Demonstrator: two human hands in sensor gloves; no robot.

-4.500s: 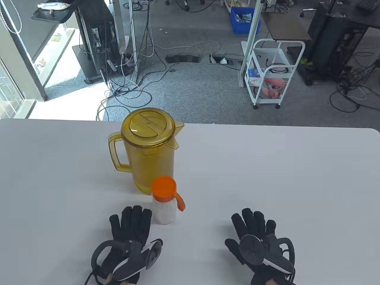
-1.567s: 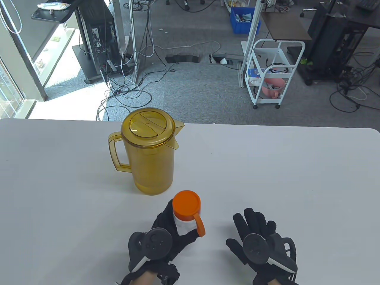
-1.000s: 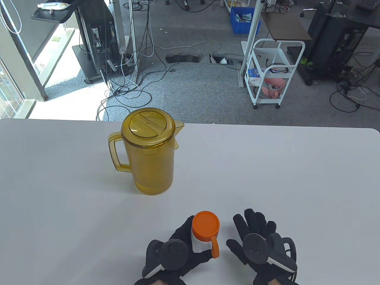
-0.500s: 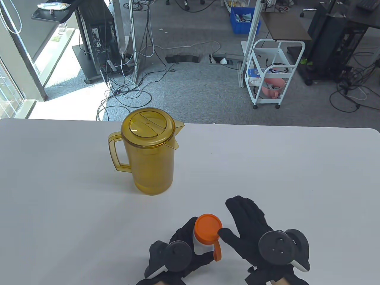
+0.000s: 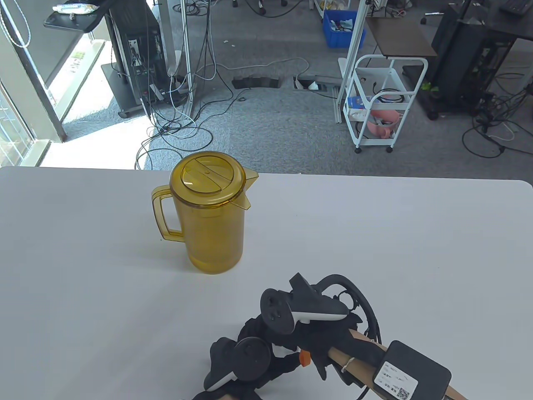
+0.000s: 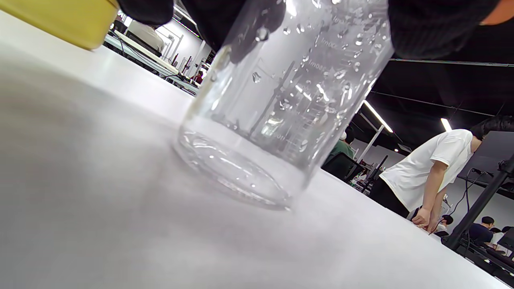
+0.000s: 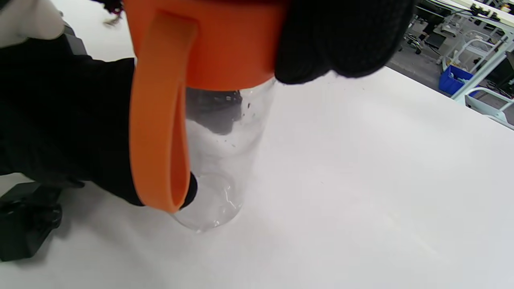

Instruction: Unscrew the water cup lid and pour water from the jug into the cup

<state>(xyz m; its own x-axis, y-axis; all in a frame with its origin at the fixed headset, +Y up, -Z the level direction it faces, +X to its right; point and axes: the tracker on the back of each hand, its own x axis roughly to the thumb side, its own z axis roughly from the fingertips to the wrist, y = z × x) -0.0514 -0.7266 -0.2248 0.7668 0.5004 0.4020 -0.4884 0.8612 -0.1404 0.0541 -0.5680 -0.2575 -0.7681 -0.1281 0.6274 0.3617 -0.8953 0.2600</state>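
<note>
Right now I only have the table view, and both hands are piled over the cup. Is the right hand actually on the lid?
Observer: Yes. In the right wrist view the right hand grips the orange lid from above.
Operator: Is the lid off yet?
Observer: Not by that view; the lid sits on top of the clear cup, and its orange strap hangs down the side.
Operator: Is the cup lifted?
Observer: No. In the left wrist view the cup's base rests on the white table, with the left hand round its upper part.
Operator: Any water inside?
Observer: Only droplets on its wall.
</note>
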